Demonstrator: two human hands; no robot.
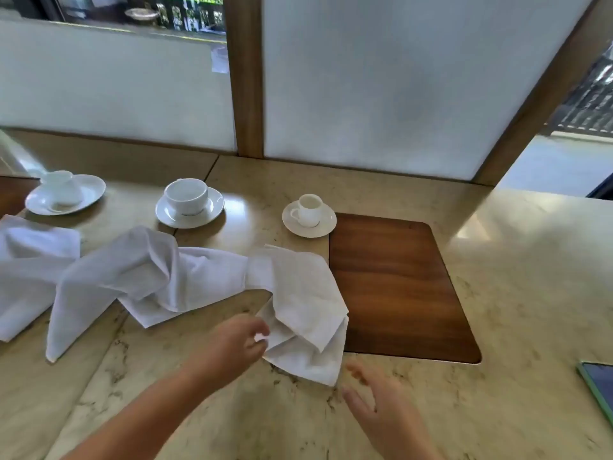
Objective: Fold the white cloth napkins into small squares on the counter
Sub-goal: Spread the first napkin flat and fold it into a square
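Note:
Three white cloth napkins lie crumpled on the beige marble counter (497, 293). The nearest napkin (305, 310) is bunched at the centre, beside the wooden inset. My left hand (238, 340) pinches its near-left edge between thumb and fingers. My right hand (374, 403) hovers just below the napkin's near corner, fingers spread, holding nothing. A second napkin (139, 277) sprawls to the left, its end touching the first. A third napkin (26, 270) lies at the far left edge.
Three white cups on saucers stand behind the napkins: left (63, 192), middle (189, 202), right (309, 214). A dark wooden inset panel (398, 287) sits right of centre. A phone (600, 390) lies at the right edge. Frosted panels and wooden posts back the counter.

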